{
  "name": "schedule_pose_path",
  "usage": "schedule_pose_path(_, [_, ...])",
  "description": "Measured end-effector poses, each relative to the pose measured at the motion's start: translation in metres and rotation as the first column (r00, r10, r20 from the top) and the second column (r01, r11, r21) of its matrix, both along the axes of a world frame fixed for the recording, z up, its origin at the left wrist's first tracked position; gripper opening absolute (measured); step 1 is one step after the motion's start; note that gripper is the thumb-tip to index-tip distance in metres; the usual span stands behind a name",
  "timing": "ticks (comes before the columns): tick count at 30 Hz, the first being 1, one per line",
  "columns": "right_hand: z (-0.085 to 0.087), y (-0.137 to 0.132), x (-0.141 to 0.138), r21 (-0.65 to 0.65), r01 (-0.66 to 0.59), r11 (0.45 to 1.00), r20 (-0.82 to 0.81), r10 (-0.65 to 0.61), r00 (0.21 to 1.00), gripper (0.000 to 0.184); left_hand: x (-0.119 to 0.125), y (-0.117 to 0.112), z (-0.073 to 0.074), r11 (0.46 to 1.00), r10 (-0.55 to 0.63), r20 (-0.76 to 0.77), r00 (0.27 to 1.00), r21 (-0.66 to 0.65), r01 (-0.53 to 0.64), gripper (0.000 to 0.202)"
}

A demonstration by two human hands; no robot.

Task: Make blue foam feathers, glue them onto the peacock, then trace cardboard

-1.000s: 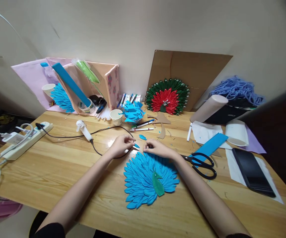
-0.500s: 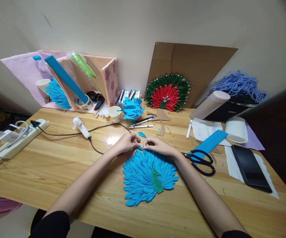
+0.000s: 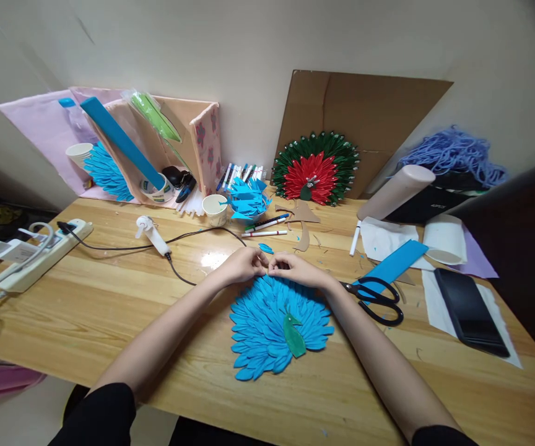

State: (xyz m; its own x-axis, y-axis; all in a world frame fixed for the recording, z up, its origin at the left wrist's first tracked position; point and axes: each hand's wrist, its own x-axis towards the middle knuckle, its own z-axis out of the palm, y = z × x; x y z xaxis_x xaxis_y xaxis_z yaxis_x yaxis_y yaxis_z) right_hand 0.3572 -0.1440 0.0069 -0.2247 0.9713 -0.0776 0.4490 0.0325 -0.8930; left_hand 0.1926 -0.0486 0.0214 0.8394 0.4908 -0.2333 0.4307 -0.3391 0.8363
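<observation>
Left hand (image 3: 244, 265) and right hand (image 3: 295, 269) meet fingertip to fingertip, each with its fingers curled and the tips pressed into a pinch. What sits inside the pinch is too small for me to tell. Both rest on the far rim of the blue paper peacock (image 3: 267, 316), whose fan spreads from my fingertips back toward me, between my forearms. Its green body (image 3: 293, 334) lies on the near side of the fan, closer to my right wrist, with its long axis pointing away from me and leaning a little left.

Just beyond the gap between my hands lies a loose blue petal (image 3: 265, 248). It lies crosswise on the bench (image 3: 109, 310), about as near to one hand as the other.

Counting: one blue peacock under my hands and one loose petal beyond them. One pair of scissors (image 3: 376, 299) sits just right of my right hand. Two markers (image 3: 267, 224) lie farther out, in front of one heap of blue petals (image 3: 247, 203) with one paper cup (image 3: 215, 209) touching its left side. One red-and-green peacock (image 3: 316, 176) leans at the back.
</observation>
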Motion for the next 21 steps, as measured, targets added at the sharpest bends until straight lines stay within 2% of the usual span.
schedule_pose_path(11, [-0.0015,-0.0006,0.0008,0.029,-0.007,1.000,0.037,0.006,0.999,0.014,0.0031,0.0006,-0.0019,0.999,-0.025,-0.025,0.999,0.029,0.026,0.023])
schedule_pose_path(21, [0.0016,-0.0028,0.0002,0.079,-0.045,0.996,0.089,0.038,0.995,0.014,0.0021,-0.0051,0.0038,0.997,-0.077,-0.013,0.997,0.028,0.078,0.023])
